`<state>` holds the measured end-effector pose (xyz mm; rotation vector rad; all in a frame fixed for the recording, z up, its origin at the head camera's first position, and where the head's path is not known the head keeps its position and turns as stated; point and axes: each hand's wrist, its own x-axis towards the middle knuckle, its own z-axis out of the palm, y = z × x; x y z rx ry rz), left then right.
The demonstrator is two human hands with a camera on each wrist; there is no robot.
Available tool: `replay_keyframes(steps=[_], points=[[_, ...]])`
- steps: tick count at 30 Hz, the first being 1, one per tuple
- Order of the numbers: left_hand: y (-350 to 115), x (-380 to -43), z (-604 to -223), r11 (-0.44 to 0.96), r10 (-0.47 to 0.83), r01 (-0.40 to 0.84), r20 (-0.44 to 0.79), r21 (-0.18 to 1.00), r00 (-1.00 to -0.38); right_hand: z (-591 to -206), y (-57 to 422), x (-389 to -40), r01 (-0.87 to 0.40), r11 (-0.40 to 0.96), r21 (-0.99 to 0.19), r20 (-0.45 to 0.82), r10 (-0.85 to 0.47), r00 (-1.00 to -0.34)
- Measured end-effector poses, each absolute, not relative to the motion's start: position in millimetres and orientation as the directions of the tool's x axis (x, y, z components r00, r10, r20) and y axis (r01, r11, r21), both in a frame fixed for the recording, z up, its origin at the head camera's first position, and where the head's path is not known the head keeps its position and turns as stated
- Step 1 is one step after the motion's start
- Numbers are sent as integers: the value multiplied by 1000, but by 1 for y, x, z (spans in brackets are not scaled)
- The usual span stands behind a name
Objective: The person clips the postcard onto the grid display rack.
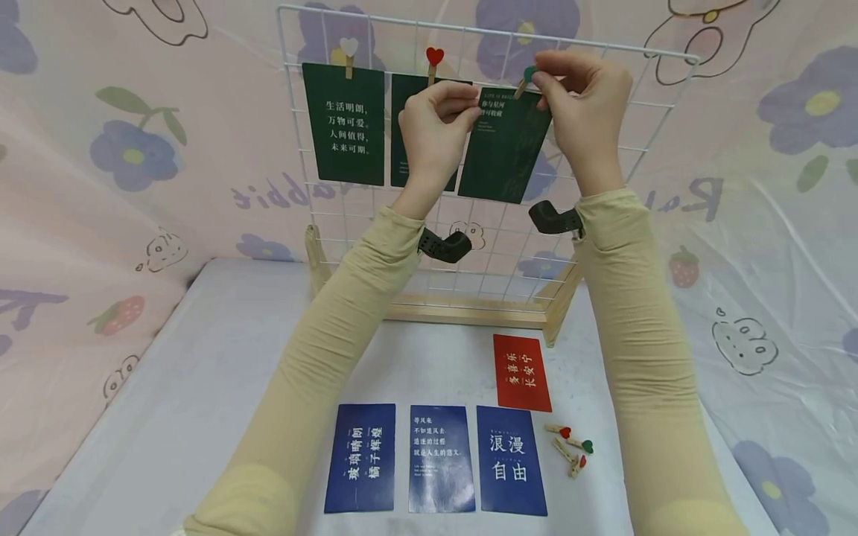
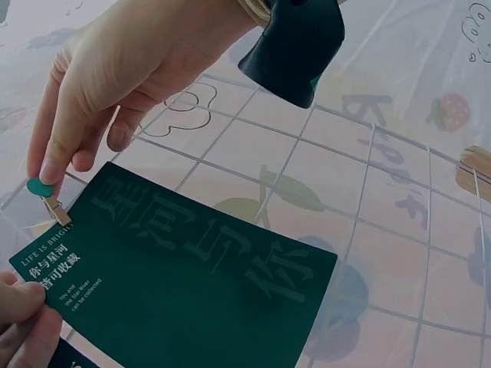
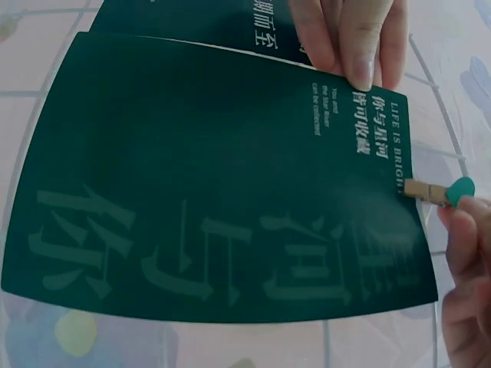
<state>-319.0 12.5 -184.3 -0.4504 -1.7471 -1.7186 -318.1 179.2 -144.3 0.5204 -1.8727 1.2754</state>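
Note:
My left hand point(image 1: 436, 134) pinches the left edge of a dark green card point(image 1: 503, 164) with white lettering, near its top corner. At the card's top edge, my right hand point(image 1: 593, 112) holds a small wooden clothespin point(image 3: 430, 192) by its green heart end, between thumb and fingers. In the right wrist view the clothespin's tip overlaps the card's edge. The card lies against a white wire grid point(image 1: 469, 30) and slants a little. Two more green cards hang to the left, one under a white-heart clothespin point(image 1: 348, 56), the other under a red-heart clothespin point(image 1: 433, 63) and partly behind my left hand.
The grid stands on a wooden base point(image 1: 469, 313). Below it on the white table lie a red card point(image 1: 523, 372), three blue cards point(image 1: 442, 461) in a row and several loose heart clothespins point(image 1: 570, 447). A flowered cloth point(image 1: 134, 156) covers the back.

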Motion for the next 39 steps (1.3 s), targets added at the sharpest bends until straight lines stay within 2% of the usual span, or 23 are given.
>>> replay_keyframes(steps=[6, 13, 27, 31, 39], points=[[14, -317, -184, 92, -191, 644, 648, 759, -737, -141, 177, -315, -699, 456, -551, 811, 97, -576], [13, -315, -183, 107, -171, 642, 650, 759, -740, -138, 173, -314, -641, 574, -510, 807, 62, -587], [13, -317, -179, 99, -183, 642, 648, 760, -739, -137, 170, -313, -651, 496, -574, 782, 96, -616], [13, -316, -180, 85, -183, 640, 643, 764, -743, -139, 169, -311, -662, 488, -568, 789, 95, -607], [12, -314, -182, 37, -184, 660, 654, 750, -734, -145, 167, -302, -734, 359, -577, 811, 147, -566]])
